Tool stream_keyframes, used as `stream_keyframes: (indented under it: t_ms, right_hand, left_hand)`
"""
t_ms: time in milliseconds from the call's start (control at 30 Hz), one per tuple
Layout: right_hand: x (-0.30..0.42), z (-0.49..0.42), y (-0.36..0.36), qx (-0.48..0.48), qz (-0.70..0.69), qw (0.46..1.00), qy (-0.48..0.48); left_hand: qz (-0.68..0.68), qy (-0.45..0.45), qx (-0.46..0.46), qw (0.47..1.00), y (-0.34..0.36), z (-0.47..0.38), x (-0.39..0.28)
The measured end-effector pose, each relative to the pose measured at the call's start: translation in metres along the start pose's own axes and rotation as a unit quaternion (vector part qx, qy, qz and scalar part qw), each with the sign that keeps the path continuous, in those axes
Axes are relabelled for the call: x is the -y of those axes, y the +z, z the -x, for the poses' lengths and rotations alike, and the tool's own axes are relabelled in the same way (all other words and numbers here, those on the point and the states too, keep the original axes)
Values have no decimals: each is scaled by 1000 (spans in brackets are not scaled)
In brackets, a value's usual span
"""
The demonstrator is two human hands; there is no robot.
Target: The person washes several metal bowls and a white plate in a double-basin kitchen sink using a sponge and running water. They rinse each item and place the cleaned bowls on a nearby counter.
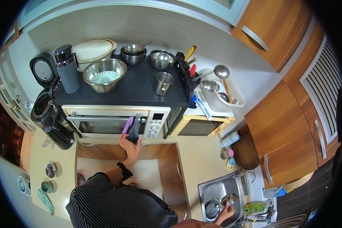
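Observation:
My left hand [131, 148], with a black band on its wrist, reaches to the front of the white toaster oven [104, 135]. Its fingers close on a dark grey cloth [134, 131] and a purple cloth [128, 125], which lie against the door handle [88, 117]. At the lower right, my right hand [226, 214] grips a shiny metal dish or lid [230, 199] over the steel sink [201, 196]. A round metal bowl or lid [213, 210] lies in the sink beneath it.
Above the oven, a black shelf [136, 85] bears steel bowls [105, 82], a metal cup [163, 83] and a grey flask [67, 74]. A black kettle [57, 132] stands left. A utensil bin [216, 105] sits above a smaller oven [199, 127]. Bottles [255, 207] stand beside the sink.

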State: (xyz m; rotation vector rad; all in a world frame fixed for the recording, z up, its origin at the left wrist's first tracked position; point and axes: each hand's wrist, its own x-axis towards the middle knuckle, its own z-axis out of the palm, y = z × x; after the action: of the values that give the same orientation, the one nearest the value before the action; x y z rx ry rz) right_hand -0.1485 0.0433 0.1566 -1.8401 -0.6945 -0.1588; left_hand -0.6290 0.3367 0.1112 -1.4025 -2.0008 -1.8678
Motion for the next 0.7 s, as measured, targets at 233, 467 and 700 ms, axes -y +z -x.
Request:
stream_keyframes:
  t_ms: [233,467,700]
  right_hand:
    - [282,-21,86,55,-45,963,-262]
    - [506,-16,214,98,-26,800,-592]
    - [610,-25,405,188,125,729,-647]
  left_hand:
    - [41,-30,82,995,-16,-19,36]
    - [114,-91,127,981,-31,-30,43]
    - [134,-67,172,974,-48,-34,51]
